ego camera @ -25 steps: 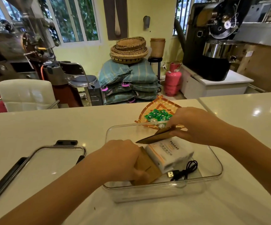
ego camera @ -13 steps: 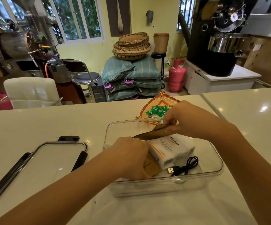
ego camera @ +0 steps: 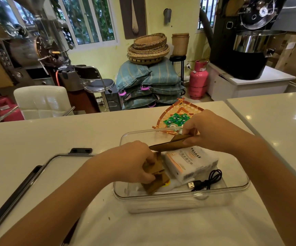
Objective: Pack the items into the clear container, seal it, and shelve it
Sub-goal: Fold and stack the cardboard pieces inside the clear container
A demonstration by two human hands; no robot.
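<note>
The clear container (ego camera: 239,188) sits on the white counter in front of me. Inside it lie a white tissue pack (ego camera: 190,162) and a coiled black USB cable (ego camera: 208,180). My left hand (ego camera: 131,161) grips brown cardboard pieces (ego camera: 157,176) standing in the container's left half. My right hand (ego camera: 206,129) pinches the far end of a brown paper bag (ego camera: 170,143), held flat above the tissue pack. The container's clear lid (ego camera: 25,181) with black clips lies on the counter to the left.
A woven orange tray (ego camera: 168,114) with green sachets (ego camera: 176,118) lies just behind the container. The counter's far edge runs behind it, with a white chair (ego camera: 40,102) and a stool beyond. A second counter (ego camera: 276,118) adjoins on the right.
My left hand has lifted and turned the cardboard pieces more upright. My right hand with the brown bag stays over the tissue pack, only slightly shifted.
</note>
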